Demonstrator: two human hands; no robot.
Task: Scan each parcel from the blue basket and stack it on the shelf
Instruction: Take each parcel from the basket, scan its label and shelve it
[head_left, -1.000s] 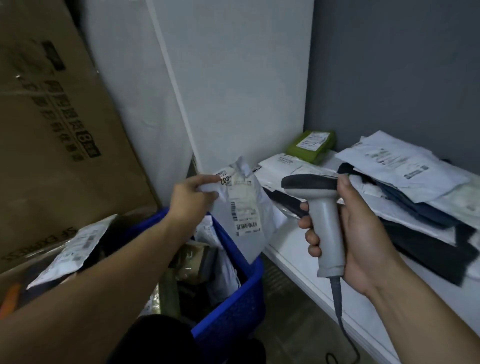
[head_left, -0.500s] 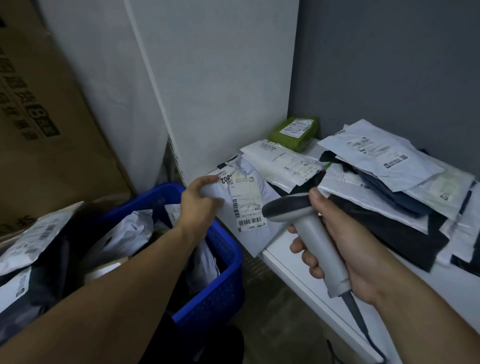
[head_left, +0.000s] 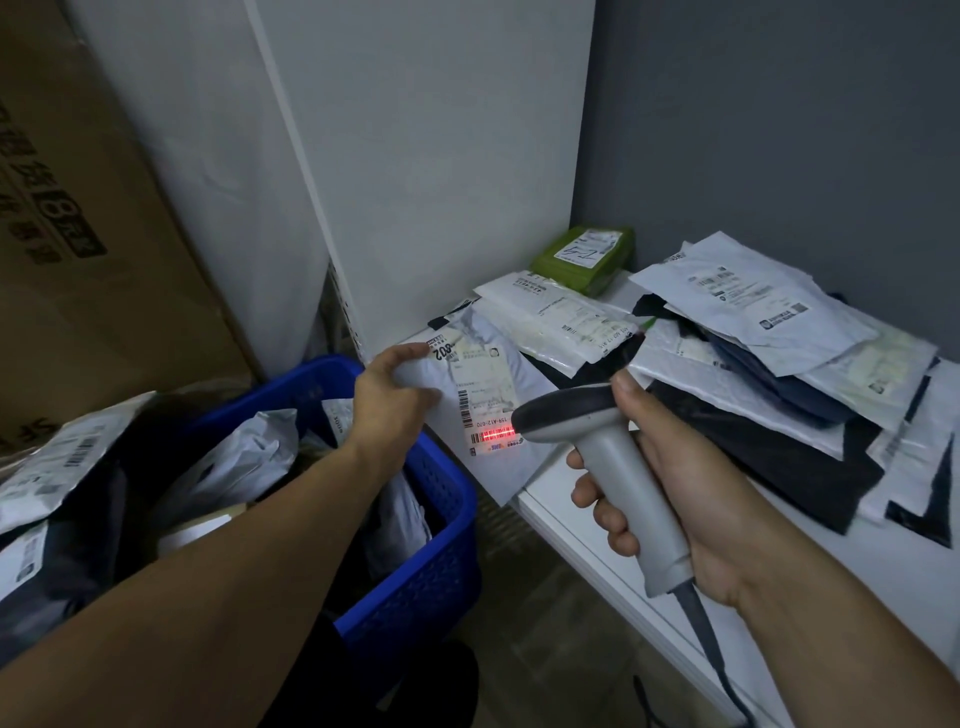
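My left hand (head_left: 392, 397) grips a grey poly-mailer parcel (head_left: 485, 384) by its upper left corner, holding it over the corner of the white shelf (head_left: 587, 525). My right hand (head_left: 670, 488) holds a grey barcode scanner (head_left: 597, 447) by its handle, its head pointing left at the parcel. A red scan line glows on the barcode at the bottom of the parcel's label. The blue basket (head_left: 421, 561) stands below my left forearm with several grey and dark parcels inside. A pile of white, grey and black parcels (head_left: 748, 353) lies on the shelf.
A green parcel (head_left: 584, 257) sits in the shelf's back corner against the grey wall. A large cardboard box (head_left: 78, 234) leans at the left, with more parcels (head_left: 57, 467) in front of it. A white panel rises behind the basket. The scanner's cable hangs off the shelf edge.
The scanner head has moved closer to the parcel's label and its red light now falls on the barcode. The parcel sits lower, nearer the shelf corner.
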